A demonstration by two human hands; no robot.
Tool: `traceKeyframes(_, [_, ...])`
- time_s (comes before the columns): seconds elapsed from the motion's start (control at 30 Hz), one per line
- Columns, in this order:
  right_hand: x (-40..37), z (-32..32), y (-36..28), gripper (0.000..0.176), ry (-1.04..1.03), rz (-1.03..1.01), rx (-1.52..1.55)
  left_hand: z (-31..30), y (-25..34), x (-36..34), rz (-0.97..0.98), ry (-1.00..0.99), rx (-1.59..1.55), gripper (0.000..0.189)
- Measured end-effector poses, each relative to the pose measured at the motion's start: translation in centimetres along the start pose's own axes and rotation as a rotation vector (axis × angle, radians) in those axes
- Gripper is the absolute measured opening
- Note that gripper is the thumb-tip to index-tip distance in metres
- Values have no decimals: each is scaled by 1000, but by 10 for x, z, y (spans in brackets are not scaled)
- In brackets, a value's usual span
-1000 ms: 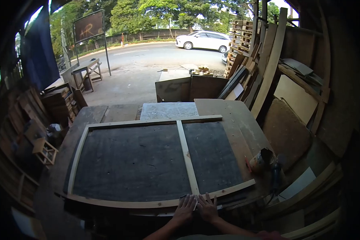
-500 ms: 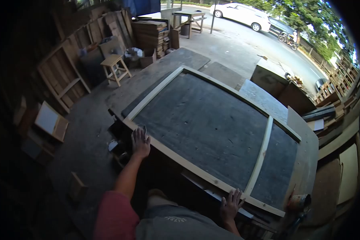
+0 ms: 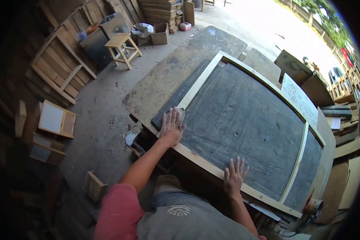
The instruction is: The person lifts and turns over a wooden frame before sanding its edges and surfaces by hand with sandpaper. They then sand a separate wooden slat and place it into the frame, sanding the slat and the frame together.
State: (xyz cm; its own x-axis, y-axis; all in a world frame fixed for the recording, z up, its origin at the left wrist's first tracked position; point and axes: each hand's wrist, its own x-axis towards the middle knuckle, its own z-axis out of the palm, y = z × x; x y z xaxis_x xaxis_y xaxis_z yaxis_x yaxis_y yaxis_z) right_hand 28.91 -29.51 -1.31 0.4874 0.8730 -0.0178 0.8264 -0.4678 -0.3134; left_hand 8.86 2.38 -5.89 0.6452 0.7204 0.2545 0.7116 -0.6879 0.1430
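Observation:
A pale wooden frame [image 3: 203, 85] with one crossbar lies flat on a dark, scuffed board. My left hand [image 3: 171, 130] presses down at the frame's near left corner, its fingers flat over a thin grey piece of sandpaper [image 3: 181, 115] that sticks out beside the fingertips. Most of that piece is hidden under the hand. Farther right, my right hand [image 3: 235, 176] rests across the near rail with its fingers spread over the dark board [image 3: 244, 116]. It holds nothing.
Beyond the frame extends a worn worktable [image 3: 164, 76]. A wooden stool [image 3: 122, 48] stands on the floor at the upper left. By the table's left corner sits an open can [image 3: 130, 138]; another can [image 3: 313, 206] is at the right end. Boards lean along both sides.
My view has tilted down and shifted left. Along the near rail, my right hand has moved left, away from the crossbar. My left hand has moved to the corner, with the grey sheet showing more.

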Motion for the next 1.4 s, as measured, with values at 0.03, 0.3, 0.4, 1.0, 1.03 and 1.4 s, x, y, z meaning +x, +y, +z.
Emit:
traceKeyframes(0.03, [13,5,-6,52,35,43,16,1,-6,18,66,35,-40,73])
traceKeyframes(0.3, [33,8,-21,51,136,231,-79,49,3,264,120,-174,-159,70])
traceKeyframes(0.4, [34,12,-18,53,129,226,-80,44,12,295,157,-225,-136,69])
traceKeyframes(1.0, [33,10,-20,50,204,247,-146,18,-8,216,291,-240,-121,65])
traceKeyframes(1.03, [34,6,-23,50,197,253,-146,17,-8,208,305,-226,-122,65])
traceKeyframes(1.4, [32,8,-18,51,198,296,-79,-42,-30,9,231,-374,-57,67])
